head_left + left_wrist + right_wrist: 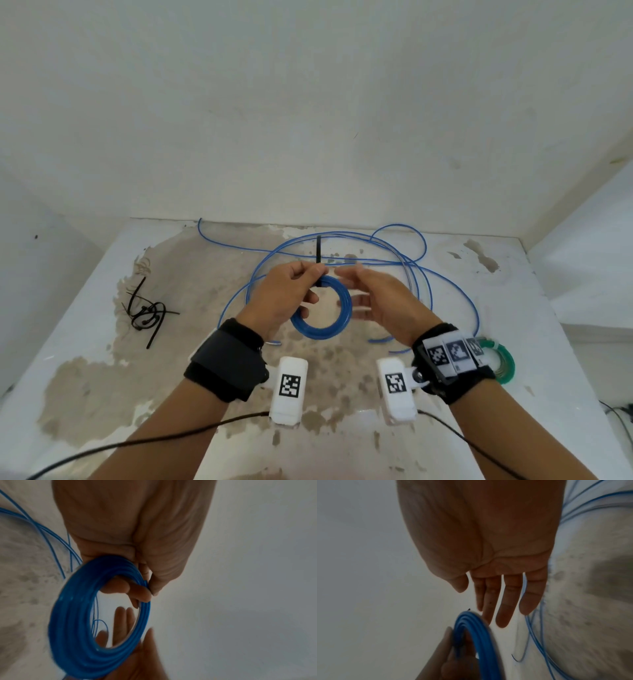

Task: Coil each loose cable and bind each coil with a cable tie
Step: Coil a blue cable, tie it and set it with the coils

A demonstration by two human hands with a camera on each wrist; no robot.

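Note:
A tight blue cable coil (322, 310) hangs above the table, and my left hand (294, 291) pinches its top between thumb and fingers. A black cable tie (319, 255) wraps the coil at the pinch, its tail standing straight up. In the left wrist view the coil (73, 622) hangs from my curled fingers (137, 589). My right hand (373, 294) hovers just right of the coil with straight fingers (503, 601), holding nothing. The right wrist view shows the coil (481, 639) below those fingers. A long loose blue cable (394, 253) sprawls in loops behind.
Several black cable ties (147, 313) lie in a heap at the left of the stained white table (102, 394). A bound green coil (501, 365) sits by my right wrist. White walls close the table in at the back and on both sides.

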